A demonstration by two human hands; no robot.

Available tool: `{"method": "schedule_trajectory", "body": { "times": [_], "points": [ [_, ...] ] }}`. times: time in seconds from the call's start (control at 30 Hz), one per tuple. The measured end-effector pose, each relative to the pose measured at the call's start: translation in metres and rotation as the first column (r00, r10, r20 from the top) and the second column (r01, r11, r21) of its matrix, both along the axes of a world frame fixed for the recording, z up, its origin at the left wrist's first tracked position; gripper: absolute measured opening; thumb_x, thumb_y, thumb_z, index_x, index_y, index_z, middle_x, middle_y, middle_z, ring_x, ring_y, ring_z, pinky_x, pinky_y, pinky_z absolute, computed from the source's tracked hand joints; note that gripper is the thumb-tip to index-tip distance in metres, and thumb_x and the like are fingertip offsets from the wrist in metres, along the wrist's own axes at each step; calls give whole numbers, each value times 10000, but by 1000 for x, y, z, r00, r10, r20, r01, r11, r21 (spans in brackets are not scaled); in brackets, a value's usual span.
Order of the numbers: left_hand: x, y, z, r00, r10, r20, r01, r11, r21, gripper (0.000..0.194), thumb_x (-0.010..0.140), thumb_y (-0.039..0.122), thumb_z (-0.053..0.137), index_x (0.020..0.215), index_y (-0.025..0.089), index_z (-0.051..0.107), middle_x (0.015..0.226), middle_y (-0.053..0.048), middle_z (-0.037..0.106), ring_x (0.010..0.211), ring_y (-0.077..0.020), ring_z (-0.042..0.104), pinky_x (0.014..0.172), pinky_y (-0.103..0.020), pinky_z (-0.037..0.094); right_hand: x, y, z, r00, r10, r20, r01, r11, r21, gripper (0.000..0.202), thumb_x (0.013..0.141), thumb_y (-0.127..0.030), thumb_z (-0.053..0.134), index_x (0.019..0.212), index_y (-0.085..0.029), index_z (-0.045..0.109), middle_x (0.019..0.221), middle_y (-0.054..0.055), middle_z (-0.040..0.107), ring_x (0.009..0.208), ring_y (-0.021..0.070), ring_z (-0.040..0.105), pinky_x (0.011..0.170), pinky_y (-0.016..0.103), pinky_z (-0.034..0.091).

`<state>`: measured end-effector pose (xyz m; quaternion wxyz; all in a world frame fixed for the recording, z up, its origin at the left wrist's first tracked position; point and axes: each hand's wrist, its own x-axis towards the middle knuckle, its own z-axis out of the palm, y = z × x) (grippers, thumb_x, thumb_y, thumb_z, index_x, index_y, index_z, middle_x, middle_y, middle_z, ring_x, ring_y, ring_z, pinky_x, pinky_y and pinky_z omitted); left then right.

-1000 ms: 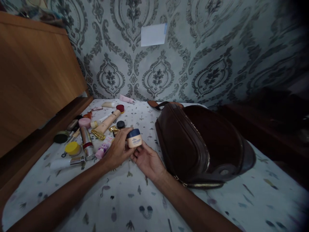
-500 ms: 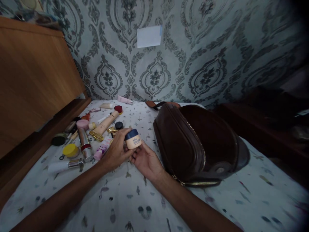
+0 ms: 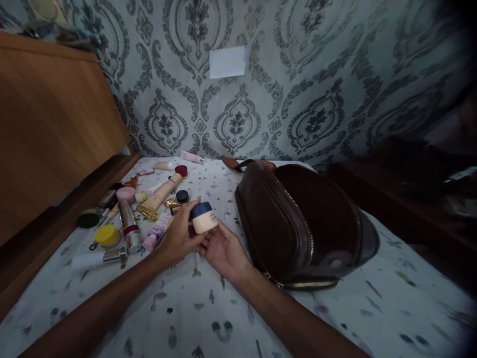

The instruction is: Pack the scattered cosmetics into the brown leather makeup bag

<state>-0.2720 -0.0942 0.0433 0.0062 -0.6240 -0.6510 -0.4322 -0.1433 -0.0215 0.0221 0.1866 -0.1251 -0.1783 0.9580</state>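
Note:
A small cream jar [image 3: 204, 221] with a peach body and dark blue lid is held up above the patterned sheet, slightly tilted. My left hand [image 3: 179, 236] grips its left side, fingers at the lid and thumb low. From the lower right, my right hand [image 3: 229, 253] supports the jar with its fingertips at the base and side. Print shows on the jar's right side, too small to read. Just left of my hands lie a pink tube [image 3: 153, 237] and gold-coloured pieces. To the right stands a dark brown leather bag [image 3: 276, 214] with its zip open.
Several cosmetics lie at left, among them a yellow-lidded jar [image 3: 107, 235], a silver bottle [image 3: 130, 228], a beige tube [image 3: 164, 191] and a white tube [image 3: 95, 259]. A wooden cabinet [image 3: 55, 119] borders the left side. Patterned wallpaper [image 3: 238, 122] rises behind.
The jar has turned a little in my hands, so its printed label now faces further right. Both hands keep hold of it. The camera view has shifted slightly.

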Motion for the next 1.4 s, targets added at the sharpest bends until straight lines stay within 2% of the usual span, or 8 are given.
{"method": "schedule_trajectory", "body": {
  "times": [0.17,0.33,0.47,0.63,0.87,1.1,1.27,1.4],
  "points": [
    [0,-2,8,992,-24,-121,21,1000,-23,644,776,146,601,1379,206,381,1302,-126,535,1252,-283,500,1047,-471,427,0,-4,6,995,-92,34,91,995,29,395,797,-493,708,1052,-199,641,969,31,711,879,174,651,764,286,501],
    [-1,-4,5,984,-52,-171,43,998,-53,742,729,129,610,1415,198,336,1333,-132,518,1265,-296,485,1057,-485,417,1,-11,12,978,-208,18,203,969,137,323,708,-322,820,961,-216,648,957,-5,705,862,152,642,767,258,489],
    [-1,-3,2,992,-27,-121,24,999,-31,707,773,238,654,1402,201,334,1319,-136,528,1244,-298,508,1034,-481,434,1,-7,11,990,-136,29,135,990,52,270,789,-352,743,983,-187,653,912,24,712,815,150,645,733,251,489],
    [0,-2,6,997,-15,-70,14,1000,-6,635,795,271,656,1360,197,377,1293,-134,540,1208,-285,527,1001,-463,452,2,-1,7,1000,-22,-22,21,1000,-18,364,857,-452,635,1048,-142,644,904,73,713,824,168,658,746,269,491],
    [-3,-3,18,995,-23,-97,26,999,35,529,797,318,678,1275,216,475,1221,-106,580,1120,-268,558,935,-428,477,0,-3,10,995,-87,40,84,993,82,414,819,-554,656,1032,-199,647,894,24,702,825,158,626,742,270,472],
    [2,-7,35,987,-59,-149,73,993,90,494,800,346,678,1246,215,511,1177,-102,614,1100,-272,574,922,-417,484,3,-9,34,964,-265,22,243,914,324,331,712,-464,784,835,-171,688,756,-7,658,708,121,564,654,219,420],
    [10,-15,50,989,-57,-138,78,986,149,535,811,350,672,1294,235,474,1227,-105,589,1155,-280,561,950,-433,484,14,-14,63,969,-248,1,237,928,287,252,683,-360,810,816,-186,686,808,-5,677,760,130,599,694,229,451],
    [22,-20,64,990,-101,-97,120,970,210,650,818,368,682,1383,258,379,1306,-116,530,1206,-280,535,985,-447,480,35,-14,98,985,-167,-47,172,892,418,335,672,-286,821,969,-191,696,904,8,692,849,145,624,798,253,469]
  ]
}}
